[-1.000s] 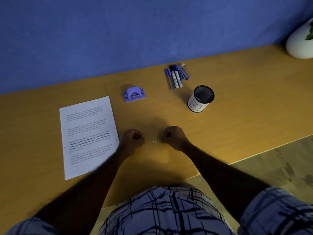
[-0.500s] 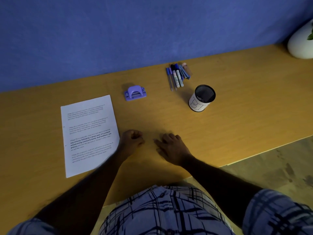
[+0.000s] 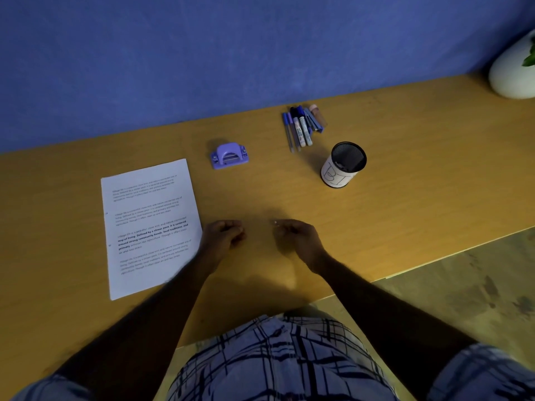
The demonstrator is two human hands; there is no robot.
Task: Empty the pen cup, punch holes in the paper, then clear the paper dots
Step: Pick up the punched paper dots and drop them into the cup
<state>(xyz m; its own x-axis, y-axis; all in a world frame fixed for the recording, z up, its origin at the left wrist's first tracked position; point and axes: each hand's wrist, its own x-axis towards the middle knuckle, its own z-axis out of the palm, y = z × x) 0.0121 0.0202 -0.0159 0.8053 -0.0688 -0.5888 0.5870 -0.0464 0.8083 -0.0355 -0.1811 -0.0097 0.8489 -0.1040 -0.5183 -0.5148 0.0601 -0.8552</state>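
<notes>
Here, pen cup (image 3: pixel 342 169) marked "BI", left hand (image 3: pixel 223 237) fisted, right hand (image 3: pixel 296 236) pinching paper dot (image 3: pixel 275 222).

left hand (image 3: pixel 224 237) curled on desk (image 3: pixel 419 180) | right hand (image 3: pixel 296 236) pinches paper dot (image 3: pixel 275 222) | pen cup (image 3: pixel 343 164) upright, pens (image 3: pixel 302 125) behind

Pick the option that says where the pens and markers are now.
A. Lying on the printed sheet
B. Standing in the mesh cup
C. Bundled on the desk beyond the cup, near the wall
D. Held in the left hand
C: the pens and markers lie in a bundle on the desk, on the wall side of the mesh pen cup, which stands upright with no pens in it.
</notes>
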